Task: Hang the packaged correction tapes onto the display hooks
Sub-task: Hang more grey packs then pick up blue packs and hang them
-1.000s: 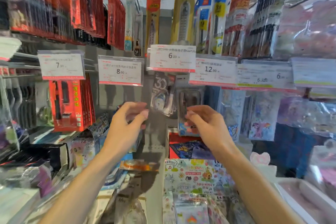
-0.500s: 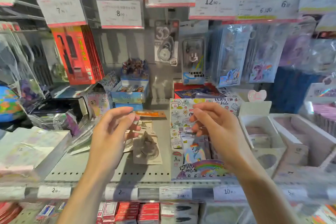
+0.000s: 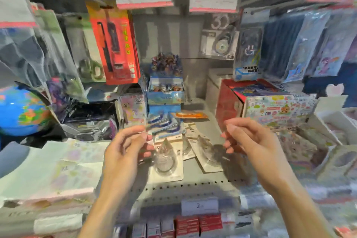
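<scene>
Several packaged correction tapes lie loose on the grey perforated shelf (image 3: 193, 185): one clear blister pack (image 3: 167, 160) sits just right of my left hand, another (image 3: 207, 152) lies beside it. One correction tape pack (image 3: 219, 42) hangs on a hook under the price tag marked 8. My left hand (image 3: 127, 149) hovers over the shelf, its fingers loosely curled and empty. My right hand (image 3: 249, 141) hovers at the same height to the right, fingers also loosely curled, holding nothing. The picture is blurred.
Red utility-knife packs (image 3: 116, 44) and scissors (image 3: 90, 63) hang at the upper left. A globe (image 3: 21, 110) stands far left. Blue card boxes (image 3: 166, 91) and a red box (image 3: 229, 102) stand at the back of the shelf. White trays (image 3: 332, 121) stand at the right.
Both hands have come down from the hanging packs to just above the shelf, and they are empty. The view has swung down and to the left.
</scene>
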A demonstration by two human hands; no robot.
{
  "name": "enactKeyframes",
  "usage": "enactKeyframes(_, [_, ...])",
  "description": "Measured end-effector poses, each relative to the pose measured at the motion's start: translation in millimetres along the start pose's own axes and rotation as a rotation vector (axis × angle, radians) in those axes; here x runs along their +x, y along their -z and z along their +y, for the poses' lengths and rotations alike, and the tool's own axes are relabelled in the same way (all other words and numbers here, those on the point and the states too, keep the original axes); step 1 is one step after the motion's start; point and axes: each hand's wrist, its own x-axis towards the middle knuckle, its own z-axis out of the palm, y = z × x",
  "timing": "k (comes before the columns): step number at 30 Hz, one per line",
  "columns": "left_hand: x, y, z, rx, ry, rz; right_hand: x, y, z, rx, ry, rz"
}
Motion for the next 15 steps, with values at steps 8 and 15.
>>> enactKeyframes(8, [40.9,53.0,-2.4,0.004,0.088,-0.046,9.1,-58.2,28.4,-0.064,-0.077,0.075])
enactKeyframes(15, [82.9,49.0,0.5,0.356,-0.069,-0.225,56.5,-72.2,50.0,-0.512,-0.055,0.042])
